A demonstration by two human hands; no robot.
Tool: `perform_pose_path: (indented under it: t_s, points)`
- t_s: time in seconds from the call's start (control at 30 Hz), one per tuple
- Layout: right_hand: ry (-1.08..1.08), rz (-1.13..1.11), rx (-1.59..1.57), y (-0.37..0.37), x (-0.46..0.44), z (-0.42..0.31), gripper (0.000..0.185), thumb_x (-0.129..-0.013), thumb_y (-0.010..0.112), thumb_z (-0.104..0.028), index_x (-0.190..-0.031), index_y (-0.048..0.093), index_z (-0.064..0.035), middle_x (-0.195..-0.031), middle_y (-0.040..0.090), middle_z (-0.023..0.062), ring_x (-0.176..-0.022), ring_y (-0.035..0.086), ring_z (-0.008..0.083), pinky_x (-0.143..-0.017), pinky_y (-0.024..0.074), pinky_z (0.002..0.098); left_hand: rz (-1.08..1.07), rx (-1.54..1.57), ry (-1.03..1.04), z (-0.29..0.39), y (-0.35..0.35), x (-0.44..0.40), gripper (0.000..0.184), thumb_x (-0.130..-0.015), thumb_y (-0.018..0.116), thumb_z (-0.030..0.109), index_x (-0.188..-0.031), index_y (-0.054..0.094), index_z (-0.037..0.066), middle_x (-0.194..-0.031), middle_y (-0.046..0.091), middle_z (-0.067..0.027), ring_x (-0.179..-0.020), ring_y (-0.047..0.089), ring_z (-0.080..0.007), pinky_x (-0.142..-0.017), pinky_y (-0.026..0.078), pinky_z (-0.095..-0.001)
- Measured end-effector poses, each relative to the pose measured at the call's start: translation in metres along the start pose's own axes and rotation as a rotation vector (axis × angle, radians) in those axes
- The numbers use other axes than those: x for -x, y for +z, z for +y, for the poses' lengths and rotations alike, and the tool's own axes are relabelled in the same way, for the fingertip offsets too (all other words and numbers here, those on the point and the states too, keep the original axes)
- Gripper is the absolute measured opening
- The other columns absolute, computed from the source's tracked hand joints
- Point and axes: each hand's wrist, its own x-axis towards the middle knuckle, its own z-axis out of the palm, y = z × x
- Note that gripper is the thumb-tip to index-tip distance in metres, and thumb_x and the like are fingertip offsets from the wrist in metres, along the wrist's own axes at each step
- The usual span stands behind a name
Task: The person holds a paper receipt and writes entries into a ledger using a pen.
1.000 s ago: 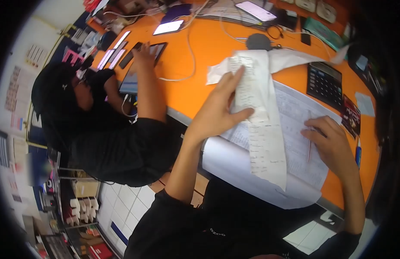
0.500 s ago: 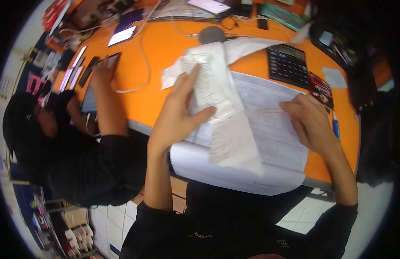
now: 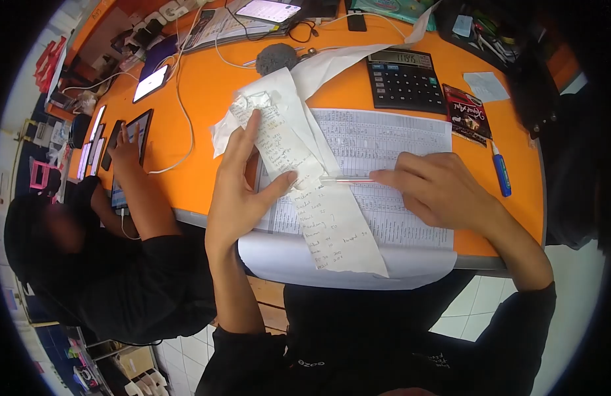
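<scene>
A long, crumpled strip of paper [image 3: 338,231] with handwritten lines lies slantwise over printed sheets [image 3: 401,142]. My left hand [image 3: 236,204] rests on its left side, thumb and index finger spread, holding the strip down against the table. Between the fingers of my right hand [image 3: 440,188] is a slim pen [image 3: 351,179], its tip at the strip's right edge near my left thumb. The sheets' near edge curls over the front of the table. Just beyond them sits a black calculator [image 3: 405,86] with digits on its display.
On the orange table [image 3: 193,158] lie a red sachet [image 3: 465,115], a blue marker [image 3: 501,174], a grey fluffy ball [image 3: 276,59] and a lit phone [image 3: 151,84]. At left, a co-worker's hand [image 3: 125,153] touches a tablet [image 3: 144,135]. A white cable [image 3: 188,125] curves between us.
The view has shifted, so the table things appear further left. My right hand has brought the pen leftward onto the paper strip. My left hand stays on the strip.
</scene>
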Motion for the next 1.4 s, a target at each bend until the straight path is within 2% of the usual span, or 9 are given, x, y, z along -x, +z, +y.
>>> perform_pose_path:
  t_s: [0.27, 0.57, 0.7, 0.77, 0.9, 1.0, 1.07, 1.2, 1.4]
  points:
    - [0.113, 0.271, -0.15, -0.006, 0.004, 0.003, 0.045, -0.09, 0.069, 0.008, -0.132, 0.072, -0.0074, -0.091, 0.068, 0.0105, -0.068, 0.065, 0.0245, -0.06, 0.0488, 0.0374, 0.015, 0.013, 0.011, -0.005, 0.001, 0.001, 0.102, -0.082, 0.091, 0.001, -0.171, 0.041, -0.004, -0.126, 0.058, -0.0154, -0.124, 0.063, -0.025, -0.113, 0.05, -0.0347]
    - [0.044, 0.113, -0.01, -0.005, 0.003, 0.007, 0.025, -0.087, 0.074, 0.001, -0.111, 0.076, -0.0067, -0.084, 0.068, 0.0098, -0.062, 0.065, 0.0241, -0.058, 0.0466, 0.0374, -0.009, 0.005, 0.034, 0.003, 0.001, -0.002, 0.108, -0.078, 0.096, 0.006, -0.171, 0.041, -0.004, -0.13, 0.058, -0.016, -0.125, 0.063, -0.0259, -0.112, 0.05, -0.0348]
    - [0.055, 0.074, -0.045, -0.01, 0.004, 0.007, 0.021, -0.085, 0.077, -0.001, -0.105, 0.075, -0.0071, -0.081, 0.069, 0.008, -0.061, 0.066, 0.0239, -0.058, 0.0471, 0.0376, -0.049, -0.006, 0.022, 0.006, 0.0, -0.002, 0.119, -0.071, 0.102, 0.013, -0.17, 0.04, -0.007, -0.131, 0.057, -0.0166, -0.126, 0.063, -0.0267, -0.113, 0.05, -0.0354]
    - [0.099, 0.042, -0.134, -0.015, 0.003, 0.004, 0.02, -0.084, 0.081, -0.007, -0.102, 0.072, -0.0065, -0.083, 0.072, 0.0101, -0.065, 0.07, 0.0299, -0.061, 0.0527, 0.0397, -0.064, -0.017, 0.014, 0.008, 0.0, -0.002, 0.122, -0.069, 0.104, 0.016, -0.17, 0.039, -0.009, -0.131, 0.057, -0.017, -0.127, 0.062, -0.0272, -0.113, 0.049, -0.0357]
    - [0.116, 0.039, -0.194, -0.021, 0.003, 0.001, 0.017, -0.083, 0.081, -0.005, -0.098, 0.072, -0.0061, -0.08, 0.072, 0.0107, -0.066, 0.071, 0.0289, -0.061, 0.0531, 0.0393, -0.09, -0.046, 0.035, 0.008, 0.0, -0.002, 0.133, -0.06, 0.107, 0.022, -0.169, 0.039, -0.011, -0.132, 0.057, -0.0179, -0.126, 0.063, -0.0295, -0.114, 0.049, -0.0371]
    - [0.043, 0.181, -0.159, -0.008, 0.006, 0.007, 0.018, -0.085, 0.084, -0.002, -0.099, 0.074, -0.0062, -0.079, 0.072, 0.0102, -0.067, 0.072, 0.0268, -0.06, 0.0537, 0.0377, -0.105, -0.065, 0.036, 0.008, -0.001, -0.002, 0.139, -0.055, 0.109, 0.025, -0.169, 0.039, -0.011, -0.13, 0.058, -0.0181, -0.126, 0.063, -0.031, -0.114, 0.049, -0.0379]
    - [-0.021, 0.337, -0.127, -0.004, 0.005, 0.008, 0.011, -0.096, 0.083, -0.011, -0.105, 0.079, -0.0061, -0.086, 0.08, 0.0116, -0.067, 0.075, 0.0253, -0.059, 0.0521, 0.0342, -0.111, -0.086, 0.032, 0.008, -0.001, -0.003, 0.142, -0.052, 0.11, 0.026, -0.17, 0.039, -0.01, -0.129, 0.058, -0.0183, -0.126, 0.063, -0.0316, -0.114, 0.049, -0.0381]
    - [-0.016, 0.346, -0.146, -0.017, 0.002, 0.002, 0.011, -0.103, 0.08, -0.016, -0.108, 0.08, -0.0064, -0.082, 0.077, 0.012, -0.065, 0.074, 0.0249, -0.058, 0.0515, 0.035, -0.113, -0.107, 0.016, 0.007, -0.001, -0.002, 0.144, -0.05, 0.11, 0.03, -0.17, 0.039, -0.009, -0.125, 0.058, -0.0177, -0.123, 0.063, -0.0309, -0.112, 0.049, -0.0375]
    - [-0.001, 0.337, -0.162, -0.028, 0.012, 0.012, 0.026, -0.113, 0.067, -0.024, -0.105, 0.076, -0.0015, -0.078, 0.07, 0.0131, -0.062, 0.066, 0.0232, -0.058, 0.049, 0.0343, -0.139, -0.073, -0.03, 0.005, -0.003, -0.003, 0.145, -0.049, 0.11, 0.032, -0.17, 0.04, -0.008, -0.12, 0.056, -0.015, -0.118, 0.059, -0.0284, -0.109, 0.046, -0.0346]
